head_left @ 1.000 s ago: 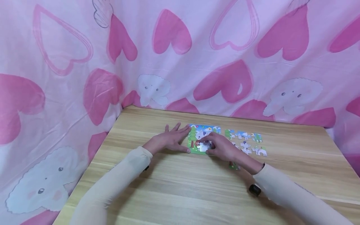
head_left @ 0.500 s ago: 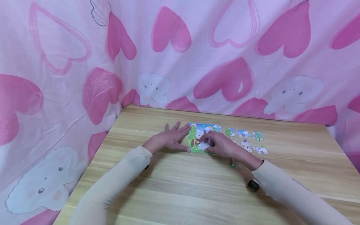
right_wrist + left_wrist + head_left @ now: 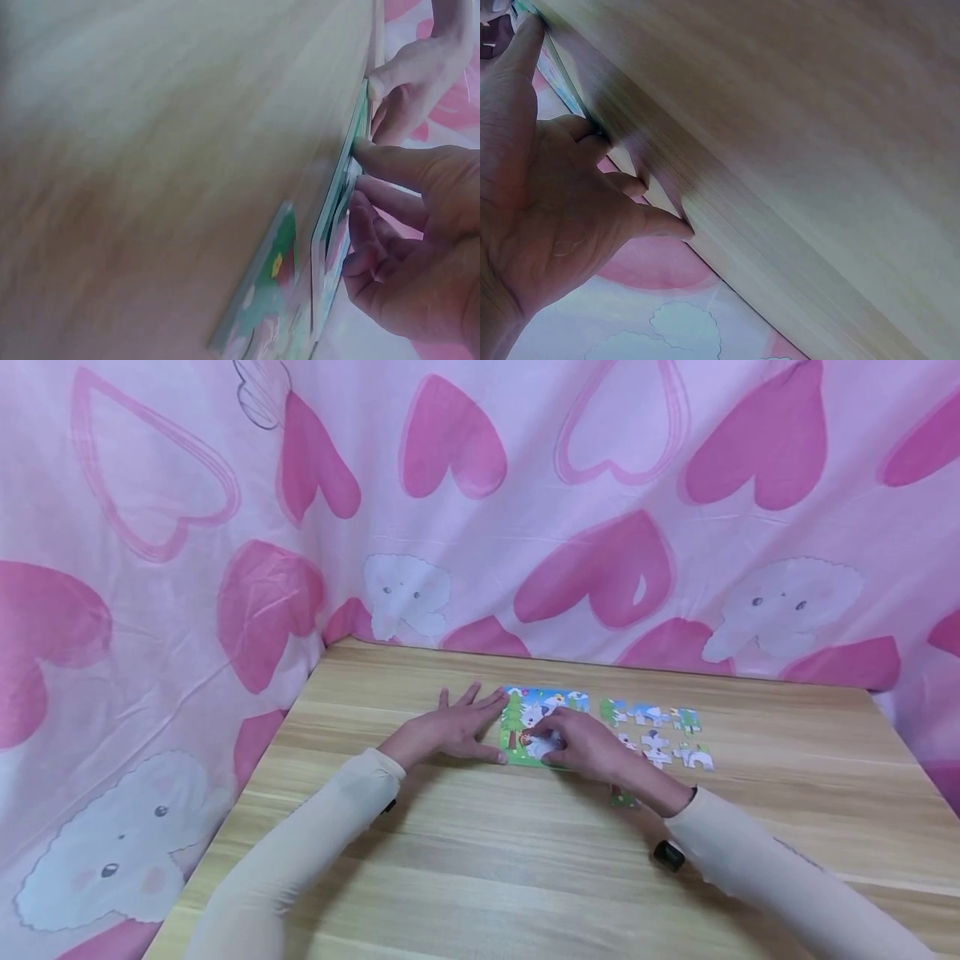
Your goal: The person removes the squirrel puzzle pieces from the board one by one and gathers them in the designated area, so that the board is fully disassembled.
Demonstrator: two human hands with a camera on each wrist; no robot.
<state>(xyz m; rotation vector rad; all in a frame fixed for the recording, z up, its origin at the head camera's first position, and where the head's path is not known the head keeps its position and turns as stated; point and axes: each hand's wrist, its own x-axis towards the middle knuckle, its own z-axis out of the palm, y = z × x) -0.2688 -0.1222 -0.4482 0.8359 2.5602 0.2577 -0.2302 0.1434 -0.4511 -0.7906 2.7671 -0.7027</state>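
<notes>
A colourful jigsaw puzzle board (image 3: 514, 720) with a green and blue picture lies on the table. My left hand (image 3: 461, 731) is spread flat at its left side, thumb and fingertips against the edge; the left wrist view also shows these straight fingers (image 3: 667, 223). Over the lower right part of the board, my right hand (image 3: 592, 750) bends its thumb and fingers round what looks like a puzzle piece, mostly hidden by the hand. In the right wrist view the right thumb (image 3: 394, 161) is at the board's near edge, with the index finger close by.
Several loose puzzle pieces (image 3: 649, 716) lie in rows right of the board. One green piece (image 3: 623, 797) sits nearer, partly under the right wrist. The wooden table (image 3: 450, 860) meets a pink heart-patterned curtain (image 3: 457, 439) at the back and left.
My right hand has shifted slightly left and its fingers have drawn a little closer over the board. The left hand stays in place. The head view has tilted slightly.
</notes>
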